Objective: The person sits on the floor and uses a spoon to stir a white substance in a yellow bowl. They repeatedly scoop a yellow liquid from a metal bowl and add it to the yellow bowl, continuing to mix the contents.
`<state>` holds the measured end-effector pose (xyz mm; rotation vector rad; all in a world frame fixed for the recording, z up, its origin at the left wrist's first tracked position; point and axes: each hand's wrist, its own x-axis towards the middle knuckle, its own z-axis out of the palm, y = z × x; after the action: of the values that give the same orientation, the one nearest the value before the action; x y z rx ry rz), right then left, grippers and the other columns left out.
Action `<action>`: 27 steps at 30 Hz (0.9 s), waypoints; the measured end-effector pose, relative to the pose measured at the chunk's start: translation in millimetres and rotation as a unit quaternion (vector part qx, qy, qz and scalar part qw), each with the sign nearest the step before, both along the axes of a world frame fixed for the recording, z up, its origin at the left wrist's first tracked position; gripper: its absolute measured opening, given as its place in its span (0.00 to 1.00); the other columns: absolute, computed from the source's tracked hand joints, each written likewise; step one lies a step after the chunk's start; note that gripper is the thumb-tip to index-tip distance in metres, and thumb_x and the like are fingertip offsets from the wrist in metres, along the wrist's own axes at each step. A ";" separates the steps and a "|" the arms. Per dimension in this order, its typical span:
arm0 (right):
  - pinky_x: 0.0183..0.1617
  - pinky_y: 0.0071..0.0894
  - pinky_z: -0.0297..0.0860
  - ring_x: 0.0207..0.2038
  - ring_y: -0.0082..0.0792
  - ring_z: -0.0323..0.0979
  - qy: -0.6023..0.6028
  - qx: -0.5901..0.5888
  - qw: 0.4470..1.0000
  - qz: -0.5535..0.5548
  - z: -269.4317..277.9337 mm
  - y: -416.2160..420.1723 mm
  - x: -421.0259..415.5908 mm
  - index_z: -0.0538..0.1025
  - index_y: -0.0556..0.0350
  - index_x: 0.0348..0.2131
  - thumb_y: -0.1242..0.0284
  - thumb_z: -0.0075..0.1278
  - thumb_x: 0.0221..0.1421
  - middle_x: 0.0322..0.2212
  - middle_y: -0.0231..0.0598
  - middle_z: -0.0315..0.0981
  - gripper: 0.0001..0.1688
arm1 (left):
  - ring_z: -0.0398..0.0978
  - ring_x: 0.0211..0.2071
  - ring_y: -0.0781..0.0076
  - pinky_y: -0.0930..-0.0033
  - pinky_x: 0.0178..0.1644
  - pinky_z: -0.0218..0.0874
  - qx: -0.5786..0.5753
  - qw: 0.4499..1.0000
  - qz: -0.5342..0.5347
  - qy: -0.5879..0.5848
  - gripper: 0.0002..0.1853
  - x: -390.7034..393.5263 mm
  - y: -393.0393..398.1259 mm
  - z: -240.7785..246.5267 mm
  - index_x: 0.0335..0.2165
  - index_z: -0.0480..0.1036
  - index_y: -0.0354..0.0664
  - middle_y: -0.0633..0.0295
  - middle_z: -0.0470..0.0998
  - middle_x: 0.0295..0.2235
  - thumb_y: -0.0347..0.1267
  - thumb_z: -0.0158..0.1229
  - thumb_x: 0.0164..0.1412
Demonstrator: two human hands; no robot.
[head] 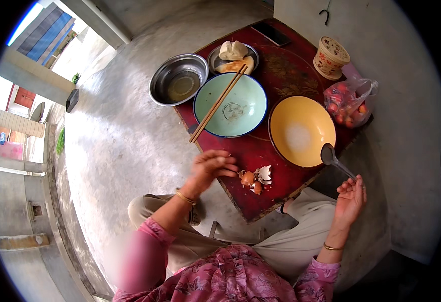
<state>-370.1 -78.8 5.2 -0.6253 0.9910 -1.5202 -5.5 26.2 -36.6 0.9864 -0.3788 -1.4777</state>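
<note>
My right hand (pixel 350 202) holds a metal spoon (pixel 329 154) by its handle, the spoon's bowl over the near right rim of a yellow enamel bowl (pixel 318 120) with white powder or grains inside. Fingers apart and slightly blurred, my left hand (pixel 213 166) is raised by the table's left edge, with nothing seen in it. Broken brown eggshells (pixel 247 178) lie on the red table to its right. A pair of wooden chopsticks (pixel 217 105) rests across a pale green enamel bowl (pixel 248 100). Left of that, a steel bowl (pixel 156 85) contains a little clear liquid.
Behind the green bowl, a metal plate (pixel 257 56) bears pieces of flatbread (pixel 233 51). A dark phone (pixel 271 33) lies at the red table's (pixel 288 53) far edge. A lidded paper tub (pixel 330 58) and a plastic bag of red fruit (pixel 349 104) stand at the right, near the wall.
</note>
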 end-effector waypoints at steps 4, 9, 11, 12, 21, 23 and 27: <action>0.23 0.23 0.67 0.22 0.24 0.68 0.018 -0.004 1.000 0.001 4.8 -0.5 1.0 0.71 0.58 0.36 0.68 0.45 0.55 0.23 0.35 0.70 0.12 | 0.74 0.29 0.61 0.66 0.32 0.68 -0.012 0.983 0.165 -0.078 0.11 77.8 0.6 -10.3 0.37 0.65 0.28 0.50 0.73 0.30 0.26 0.47 0.57; 0.23 0.24 0.68 0.22 0.24 0.68 0.021 -0.008 1.000 0.012 12.0 1.5 13.5 0.71 0.58 0.36 0.69 0.45 0.55 0.23 0.35 0.70 0.11 | 0.72 0.25 0.67 0.72 0.30 0.66 -0.043 0.957 0.261 -0.122 0.10 145.3 -31.9 -0.7 0.34 0.66 0.29 0.55 0.72 0.28 0.28 0.48 0.58; 0.22 0.25 0.69 0.22 0.25 0.68 0.022 -0.015 1.000 0.017 15.6 2.7 16.4 0.71 0.59 0.36 0.69 0.45 0.55 0.23 0.36 0.70 0.11 | 0.72 0.25 0.68 0.71 0.29 0.67 -0.042 0.956 0.267 -0.115 0.09 151.9 -46.6 1.2 0.30 0.66 0.29 0.56 0.72 0.26 0.28 0.49 0.58; 0.22 0.25 0.69 0.22 0.25 0.69 0.025 -0.015 0.999 0.017 16.6 3.0 17.4 0.71 0.59 0.36 0.69 0.45 0.55 0.23 0.36 0.71 0.11 | 0.72 0.25 0.68 0.71 0.29 0.67 -0.042 0.953 0.278 -0.114 0.09 156.6 -53.0 -0.7 0.30 0.66 0.29 0.57 0.71 0.25 0.28 0.49 0.57; 0.21 0.26 0.69 0.21 0.26 0.69 0.051 -0.021 0.998 0.030 29.1 8.2 29.0 0.70 0.59 0.36 0.70 0.44 0.56 0.23 0.37 0.72 0.11 | 0.73 0.26 0.62 0.65 0.35 0.71 -0.032 0.943 0.304 -0.132 0.06 165.7 -66.3 3.6 0.24 0.65 0.27 0.54 0.70 0.25 0.23 0.49 0.55; 0.21 0.26 0.70 0.21 0.26 0.70 0.051 -0.023 0.998 0.035 31.4 8.8 36.2 0.70 0.60 0.36 0.70 0.43 0.56 0.23 0.37 0.72 0.11 | 0.73 0.26 0.62 0.66 0.36 0.71 -0.056 0.940 0.307 -0.139 0.06 166.5 -61.3 4.0 0.23 0.65 0.28 0.55 0.69 0.24 0.22 0.49 0.54; 0.21 0.26 0.70 0.21 0.26 0.70 0.051 -0.033 0.996 0.062 40.8 10.5 55.1 0.70 0.61 0.36 0.71 0.43 0.57 0.23 0.37 0.72 0.11 | 0.73 0.25 0.64 0.66 0.37 0.71 -0.085 0.929 0.326 -0.150 0.06 172.4 -42.3 7.8 0.21 0.64 0.31 0.56 0.69 0.24 0.21 0.49 0.54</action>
<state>-315.1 -68.3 46.0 -0.8039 0.9647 -1.4265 166.9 -16.2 -28.8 1.0653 -0.3450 -0.6822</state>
